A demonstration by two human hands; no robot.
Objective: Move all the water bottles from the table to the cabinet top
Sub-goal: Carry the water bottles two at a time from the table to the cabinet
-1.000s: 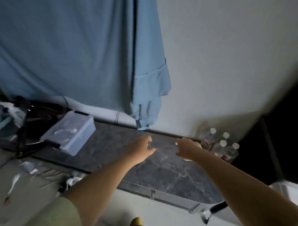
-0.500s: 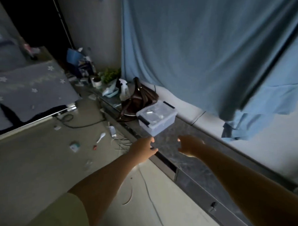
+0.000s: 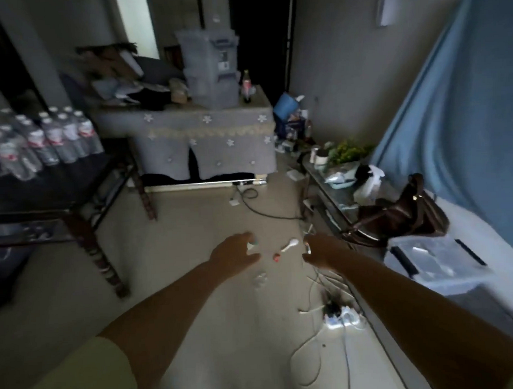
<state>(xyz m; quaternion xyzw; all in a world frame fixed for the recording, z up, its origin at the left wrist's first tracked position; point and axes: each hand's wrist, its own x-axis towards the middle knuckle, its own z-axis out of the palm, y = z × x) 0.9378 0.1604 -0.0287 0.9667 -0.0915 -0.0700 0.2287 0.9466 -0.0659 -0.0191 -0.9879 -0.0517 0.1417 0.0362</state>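
room: dim and cluttered, with a blue curtain (image 3: 463,120) down my right side and cables over the floor (image 3: 191,220)

table: the dark table (image 3: 72,184) is far left, across open floor from me

cabinet top: the long low cabinet top (image 3: 334,191) runs along the right, under the curtain, with a brown bag (image 3: 403,214) and a clear lidded box (image 3: 437,260) on it

water bottles: a big pack of water bottles (image 3: 38,139) stands upright on that table, caps up, well away up and to the left of both hands

left hand: my left hand (image 3: 234,254) is empty, fingers loose and spread; it looks like the nearer one

right hand: my right hand (image 3: 322,250) is also empty, fingers relaxed and slightly curled

next: guessing I need to head left
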